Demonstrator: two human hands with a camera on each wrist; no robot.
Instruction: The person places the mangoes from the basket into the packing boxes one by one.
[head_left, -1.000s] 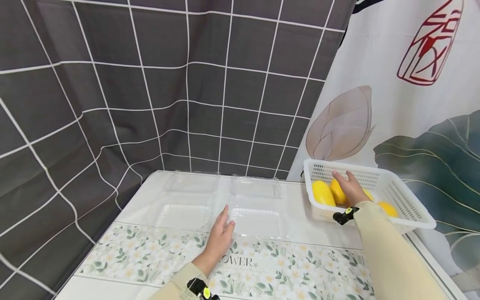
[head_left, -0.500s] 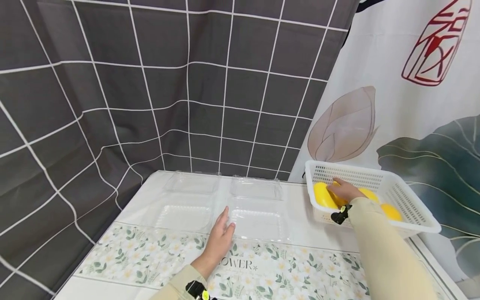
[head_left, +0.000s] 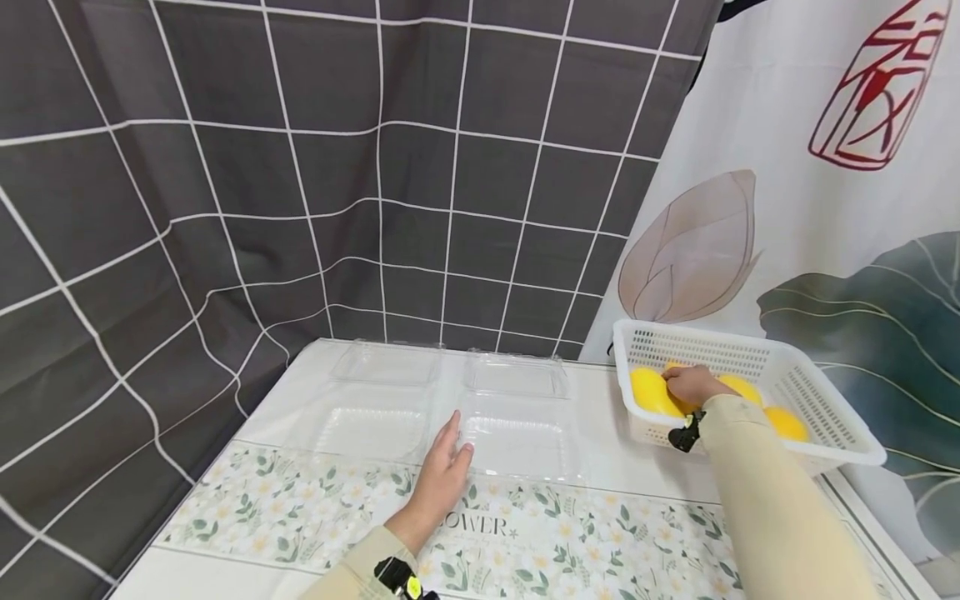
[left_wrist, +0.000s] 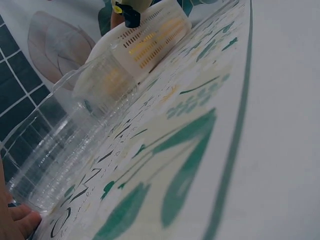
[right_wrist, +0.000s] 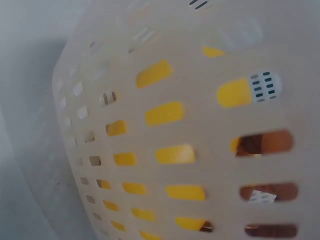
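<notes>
In the head view, my right hand (head_left: 697, 386) reaches down into a white plastic basket (head_left: 828, 450). Its fingers curl over a lemon inside; the fingertips are hidden. Beside it sit other lemons (head_left: 651, 392), yellow and smooth. Through the basket's slots, the right wrist view shows yellow fruit (right_wrist: 165, 114) and parts of the hand (right_wrist: 277, 142). My left hand (head_left: 438, 475) lies with extended fingers at the near left edge of a clear plastic clamshell box (head_left: 517, 446), its lid raised open behind. A second open clamshell box (head_left: 371, 429) stands left of it.
A floral runner (head_left: 585, 533) crosses the white table (head_left: 600, 417) in front of the boxes. Behind the table hangs a dark grid-patterned curtain (head_left: 420, 175), with a white printed cloth (head_left: 750, 117) at the right, close to the basket.
My right hand has lowered into the basket, and its spread fingers have closed over a lemon. The left hand stays in place beside the box.
</notes>
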